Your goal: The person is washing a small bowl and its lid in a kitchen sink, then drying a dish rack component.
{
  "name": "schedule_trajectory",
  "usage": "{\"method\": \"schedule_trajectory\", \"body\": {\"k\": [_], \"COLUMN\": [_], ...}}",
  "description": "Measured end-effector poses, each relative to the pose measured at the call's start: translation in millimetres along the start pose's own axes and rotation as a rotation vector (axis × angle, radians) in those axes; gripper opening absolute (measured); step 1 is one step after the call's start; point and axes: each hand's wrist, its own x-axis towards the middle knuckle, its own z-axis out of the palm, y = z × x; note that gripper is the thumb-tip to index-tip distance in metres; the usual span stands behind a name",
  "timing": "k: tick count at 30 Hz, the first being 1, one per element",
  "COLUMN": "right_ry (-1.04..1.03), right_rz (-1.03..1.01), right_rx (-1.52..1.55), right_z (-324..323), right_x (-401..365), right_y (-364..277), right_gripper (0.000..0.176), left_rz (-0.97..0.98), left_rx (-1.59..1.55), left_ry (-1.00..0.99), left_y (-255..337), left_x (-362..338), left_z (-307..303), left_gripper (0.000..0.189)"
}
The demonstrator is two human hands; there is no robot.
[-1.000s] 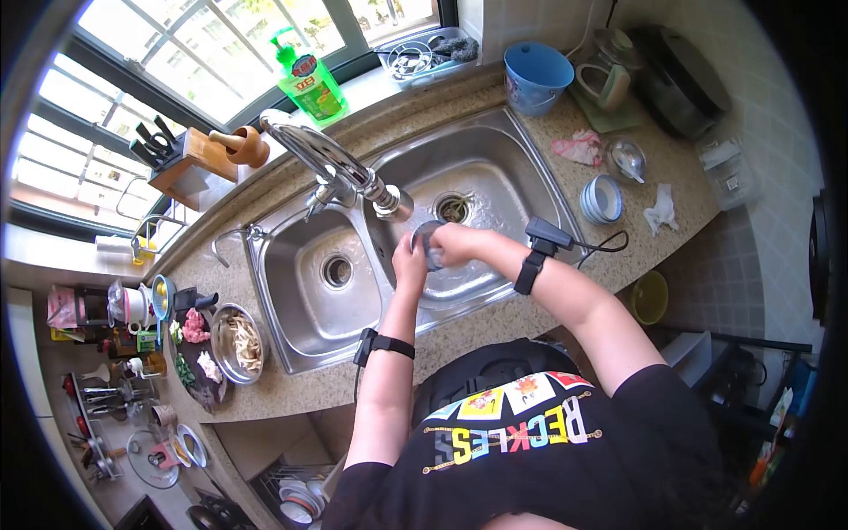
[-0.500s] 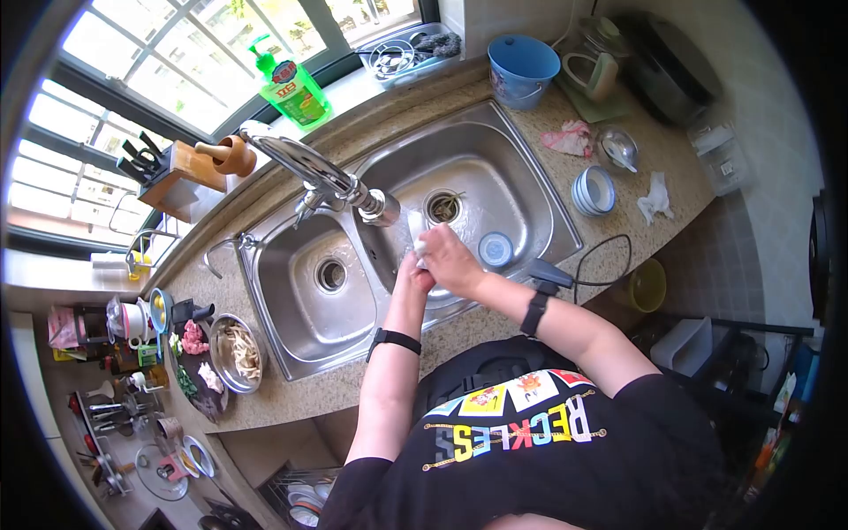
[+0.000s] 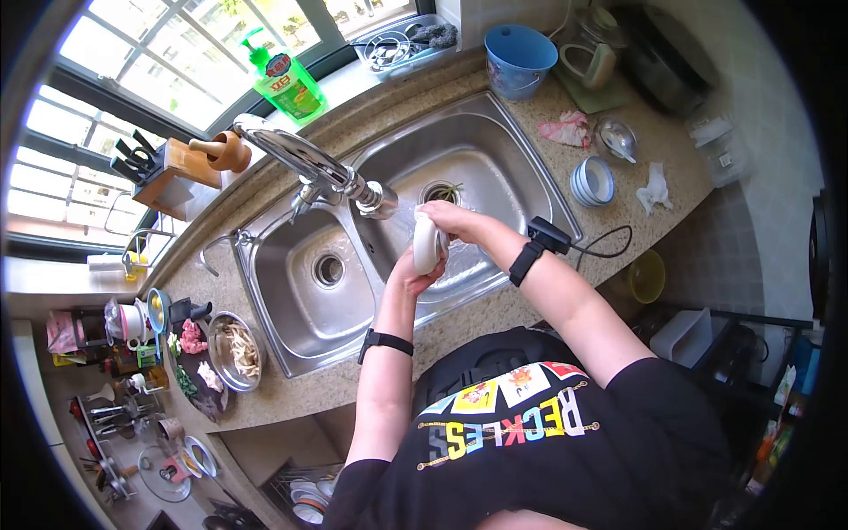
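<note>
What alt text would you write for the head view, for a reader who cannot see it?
Seen from above, a person's left hand and right hand hold a white bowl on edge over the right basin of a steel sink, just below the faucet. A green bottle, a knife block and a blue bucket stand behind the sink.

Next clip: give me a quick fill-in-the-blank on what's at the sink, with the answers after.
1. The left hand and right hand hold a small white round bowl over the ___ basin of the stainless steel double sink.
2. The plastic pump bottle of dish soap on the window ledge is coloured ___.
3. The round plastic bucket on the counter behind the sink is coloured ___.

Missing words: right; green; blue.
</note>
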Motion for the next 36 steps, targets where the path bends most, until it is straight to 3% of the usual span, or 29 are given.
{"method": "schedule_trajectory", "body": {"k": [4,5,6,7,8,10,12,13,14,15,18,22,25,26,27,28,30,32,34,35,36], "right_ry": [0.036,0.306,0.305,0.446,0.584,0.530,0.545,0.546,0.547,0.584,0.640,0.614,0.522,0.522,0.533,0.541,0.544,0.384,0.381,0.436,0.491], "right_rz": [-0.080,-0.226,-0.227,-0.281,-0.331,-0.254,-0.456,-0.592,-0.591,-0.615,-0.645,-0.690,-0.596,-0.596,-0.514,-0.432,-0.512,-0.487,-0.512,-0.568,-0.622], "right_rx": [0.143,0.101,0.100,-0.114,-0.327,-0.346,-0.409,-0.407,-0.406,-0.486,-0.642,-0.678,-0.825,-0.829,-0.714,-0.598,-0.494,0.069,0.046,-0.083,-0.214], "right_z": [0.9,9.6,14.2,18.9,23.5,31.0,42.5,49.7,53.8,57.5,56.1,37.3,25.6,20.6,14.5,9.4,4.6,3.3,1.9,5.0,7.9], "right_x": [10.1,40.3,35.6,24.1,12.7,-6.0,-20.7,-24.6,-26.2,-31.6,-41.5,-22.1,-18.9,-17.1,-11.1,-3.5,6.0,8.3,11.9,16.4,15.3], "right_y": [28.9,61.4,59.6,51.7,43.8,32.3,35.2,40.0,42.8,38.1,12.4,-7.2,-6.7,-2.4,6.2,15.5,25.2,25.3,23.7,24.2,19.2], "right_gripper": [0.025,0.029,0.029,0.032,0.037,0.034,0.031,0.029,0.029,0.029,0.026,0.019,0.024,0.024,0.024,0.023,0.024,0.020,0.022,0.021,0.021], "left_rz": [0.015,0.020,0.028,0.085,0.084,0.138,0.152,0.213,0.274,0.237,0.174,0.137,0.142,0.113,0.086,0.088,0.024,0.083,0.079,0.218,0.216], "left_rx": [-0.185,-0.249,-0.313,-0.358,-0.358,-0.393,-0.372,-0.363,-0.352,-0.408,-0.429,-0.431,-0.448,-0.476,-0.501,-0.503,-0.506,-0.450,-0.442,-0.387,-0.385], "left_ry": [0.222,0.210,0.199,0.079,0.083,0.261,0.160,-0.052,-0.262,-0.077,0.084,0.139,0.193,0.003,-0.184,-0.182,-0.096,0.014,-0.064,0.089,0.089], "left_y": [-1.9,-1.0,0.1,0.7,0.9,-0.1,0.8,4.3,6.8,6.8,14.6,23.0,20.8,15.1,10.6,9.5,7.6,11.2,21.3,19.9,21.9], "left_x": [12.4,14.3,15.9,18.1,22.6,36.0,39.5,38.8,37.2,36.7,30.5,16.1,15.1,15.8,16.9,19.7,26.3,26.2,30.1,37.0,35.3], "left_z": [0.9,0.6,-1.2,-4.3,-6.3,-12.3,-31.3,-36.4,-41.4,-48.4,-23.6,21.5,26.7,10.1,-2.5,-6.2,-8.9,-10.7,-6.7,0.2,9.4], "left_gripper": [0.013,0.015,0.018,0.019,0.019,0.022,0.023,0.023,0.022,0.022,0.020,0.017,0.016,0.014,0.013,0.013,0.012,0.013,0.016,0.016,0.016]}}
